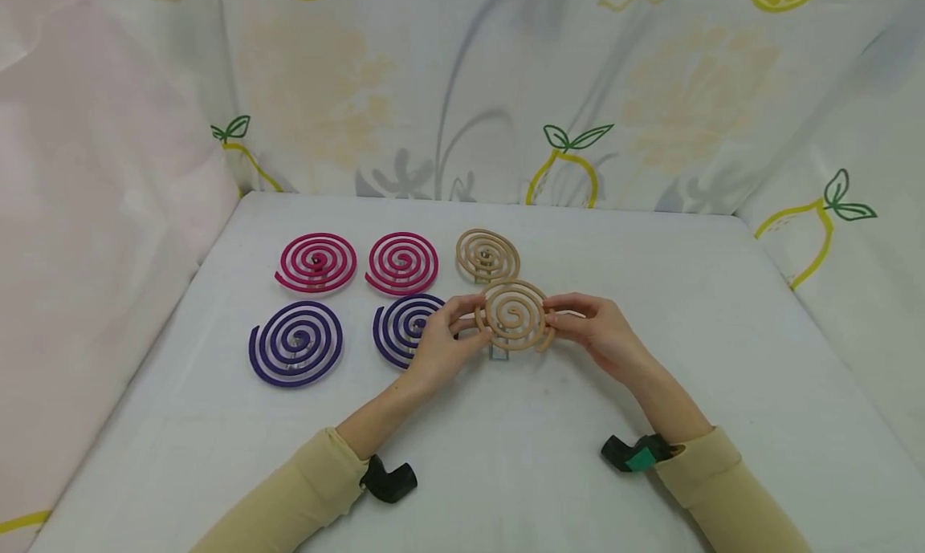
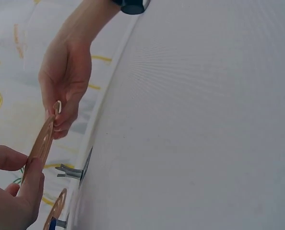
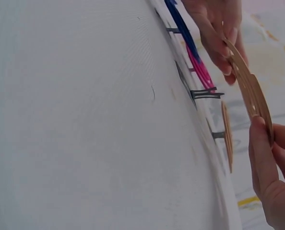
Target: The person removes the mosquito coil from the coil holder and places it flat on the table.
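Fingers [image 1: 462, 306] of the left hand [image 1: 438, 346] pinch the left rim of a tan spiral coil [image 1: 515, 315]; fingers of the right hand [image 1: 601, 332] pinch its right rim. The coil is held just above the counter [image 1: 650, 248], over a small metal stand [image 1: 499, 351].

Just behind it: a second tan coil [image 1: 487, 255], raised on its stand.

To the left, back row: two magenta coils [image 1: 316, 262] [image 1: 402, 262]. Front row: two purple coils [image 1: 296, 343] [image 1: 401, 327], the nearer one partly hidden by the left hand.

Counter: white, matte, faintly smudged. Surround: cloth backdrop [image 1: 650, 95] printed with lemons and pale flowers, enclosing three sides. Sleeves [image 1: 289, 497]: pale yellow.
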Motion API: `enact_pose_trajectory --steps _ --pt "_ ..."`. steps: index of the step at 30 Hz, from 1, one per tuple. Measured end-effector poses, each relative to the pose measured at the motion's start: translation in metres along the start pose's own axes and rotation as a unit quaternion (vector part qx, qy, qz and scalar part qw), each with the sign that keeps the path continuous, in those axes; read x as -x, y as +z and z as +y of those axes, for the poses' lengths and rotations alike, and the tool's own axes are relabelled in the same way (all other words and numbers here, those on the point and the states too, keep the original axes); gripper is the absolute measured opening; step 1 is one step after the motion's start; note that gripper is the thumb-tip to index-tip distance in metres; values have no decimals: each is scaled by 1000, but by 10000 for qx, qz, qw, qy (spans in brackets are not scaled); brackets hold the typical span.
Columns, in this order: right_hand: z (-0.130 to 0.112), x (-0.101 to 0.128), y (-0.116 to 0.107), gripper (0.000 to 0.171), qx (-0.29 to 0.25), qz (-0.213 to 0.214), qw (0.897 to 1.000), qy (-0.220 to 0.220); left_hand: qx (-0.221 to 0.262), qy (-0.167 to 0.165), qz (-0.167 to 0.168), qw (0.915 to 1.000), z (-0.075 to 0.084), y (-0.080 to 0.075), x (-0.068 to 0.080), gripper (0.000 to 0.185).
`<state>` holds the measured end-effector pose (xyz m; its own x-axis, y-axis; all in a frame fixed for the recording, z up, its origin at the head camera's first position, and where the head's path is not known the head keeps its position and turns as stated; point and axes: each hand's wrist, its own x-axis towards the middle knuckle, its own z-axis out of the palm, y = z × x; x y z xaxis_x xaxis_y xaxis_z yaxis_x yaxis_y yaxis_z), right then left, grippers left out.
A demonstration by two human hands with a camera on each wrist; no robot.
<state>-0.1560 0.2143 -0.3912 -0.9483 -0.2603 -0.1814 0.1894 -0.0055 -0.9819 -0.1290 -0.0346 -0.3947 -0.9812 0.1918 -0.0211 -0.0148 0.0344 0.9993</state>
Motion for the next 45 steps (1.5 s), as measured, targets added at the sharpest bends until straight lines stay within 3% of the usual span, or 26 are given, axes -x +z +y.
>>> enact_pose_trajectory --steps 8,16,23,28,38,45 --pt "-9 -5 -4 42 46 43 10000 14 605 -181 311 9975 4 5 -9 45" --pt "-26 -15 -9 33 -167 256 9992 -265 1077 -41 807 9909 16 18 -29 44" --pt "-35 -24 -13 21 -811 540 9940 -490 1807 -24 1057 9778 25 29 -48 44" --pt "-40 -31 -16 16 -1143 778 9875 -760 2058 53 1334 9695 27 38 -61 43" --pt "-48 -47 -17 32 -1260 1327 9800 -778 2278 214 1901 9547 29 55 -81 40" --pt "-51 -58 -19 30 -1489 1449 9749 -797 2784 225 2219 9342 29 63 -97 37"
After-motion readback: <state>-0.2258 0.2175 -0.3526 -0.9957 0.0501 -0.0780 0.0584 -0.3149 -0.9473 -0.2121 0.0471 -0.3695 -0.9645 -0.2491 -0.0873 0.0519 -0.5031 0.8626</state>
